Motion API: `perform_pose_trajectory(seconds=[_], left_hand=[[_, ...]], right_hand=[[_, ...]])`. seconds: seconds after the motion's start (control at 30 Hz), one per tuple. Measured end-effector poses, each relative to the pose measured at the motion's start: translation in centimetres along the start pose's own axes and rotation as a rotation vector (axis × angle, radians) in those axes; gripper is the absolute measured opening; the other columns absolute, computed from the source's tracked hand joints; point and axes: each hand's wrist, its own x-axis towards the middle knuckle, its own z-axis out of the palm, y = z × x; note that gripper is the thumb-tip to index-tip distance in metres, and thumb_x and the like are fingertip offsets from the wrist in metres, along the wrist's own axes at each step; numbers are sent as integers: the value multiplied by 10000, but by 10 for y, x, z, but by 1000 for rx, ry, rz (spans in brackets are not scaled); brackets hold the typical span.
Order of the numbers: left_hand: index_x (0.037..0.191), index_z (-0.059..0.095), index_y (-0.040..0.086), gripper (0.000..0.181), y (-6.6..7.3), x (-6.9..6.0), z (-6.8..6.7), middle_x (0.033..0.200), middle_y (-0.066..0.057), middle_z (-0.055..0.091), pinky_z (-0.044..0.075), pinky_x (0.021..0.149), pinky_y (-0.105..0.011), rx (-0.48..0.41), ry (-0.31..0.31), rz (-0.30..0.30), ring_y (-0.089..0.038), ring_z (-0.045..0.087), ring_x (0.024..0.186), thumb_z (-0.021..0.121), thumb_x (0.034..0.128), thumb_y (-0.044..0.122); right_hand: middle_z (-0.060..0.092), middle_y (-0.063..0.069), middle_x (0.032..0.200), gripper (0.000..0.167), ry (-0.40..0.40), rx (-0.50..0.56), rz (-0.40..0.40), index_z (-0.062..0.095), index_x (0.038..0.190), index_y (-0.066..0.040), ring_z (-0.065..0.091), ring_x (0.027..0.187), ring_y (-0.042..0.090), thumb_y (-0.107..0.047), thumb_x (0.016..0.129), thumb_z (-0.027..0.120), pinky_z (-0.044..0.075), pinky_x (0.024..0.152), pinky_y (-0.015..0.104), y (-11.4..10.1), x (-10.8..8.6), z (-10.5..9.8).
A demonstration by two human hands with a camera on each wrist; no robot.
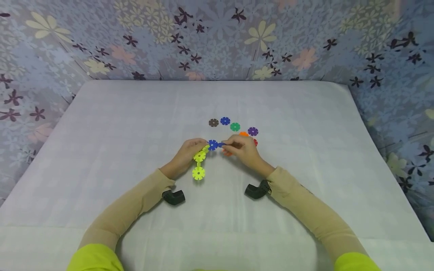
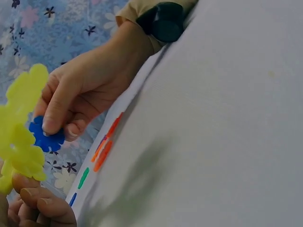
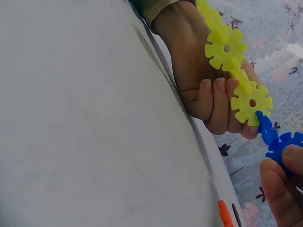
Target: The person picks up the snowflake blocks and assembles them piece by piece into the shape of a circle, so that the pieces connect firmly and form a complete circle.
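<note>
1. Left hand (image 1: 184, 155): fingers curled in, holding the yellow end of the chain by the yellow disc (image 3: 252, 103) nearest the blue; likely gripped by the joint so the link doesn't swing; thumb mostly hidden, exact contact can't tell.
2. Right hand (image 1: 245, 149): thumb and forefinger narrow, pinching the outer blue disc (image 3: 285, 150) by its edge; rim hold probably leaves the slots on the far side free.
3. Chain: held up off the table between both hands, near the middle; inner blue disc (image 1: 212, 145) sits in a slot of the yellow one; the two blues touch, turned crosswise, as slot-to-slot joining would need; full seating can't tell.
4. Lowest yellow disc (image 1: 198, 173): hangs toward the wearer, free of fingers; tail left loose, presumably because only the blue end needs support.
5. Loose discs lie flat on the white tablecloth (image 1: 135, 113) beyond and beside the right hand; brown (image 1: 213, 122), blue (image 1: 225, 121), green (image 1: 235, 127), purple (image 1: 252, 131); orange (image 1: 243, 134), red (image 1: 255, 142) and orange-red (image 1: 227, 152) partly covered by that hand; spread out singly, within easy reach, likely for quick picking.
</note>
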Motion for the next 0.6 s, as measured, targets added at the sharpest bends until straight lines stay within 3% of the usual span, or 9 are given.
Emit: perform_pose_trajectory(seconds=[0.2,0.43,0.6], left_hand=[[942,577,-84,182,-1,-1,-2,737,-47,558,402,532,-171,20,-13,-3,-69,471,592,483,908,68],[892,601,-49,160,-2,0,0,719,-35,541,384,543,-188,103,-45,17,-78,444,595,514,896,85],[880,606,-38,177,-1,-2,-1,684,-31,523,372,538,-196,145,-63,39,-80,427,573,498,905,100]], right_hand=[[570,317,719,97,-41,5,6,561,793,203,563,577,406,261,716,561,504,531,353,0,0,2],[590,246,700,131,-53,-193,-102,603,773,147,571,592,313,235,677,618,489,596,229,-6,-2,2],[593,218,691,161,-46,-210,-125,612,777,131,569,598,294,242,662,630,486,602,226,2,-3,3]])
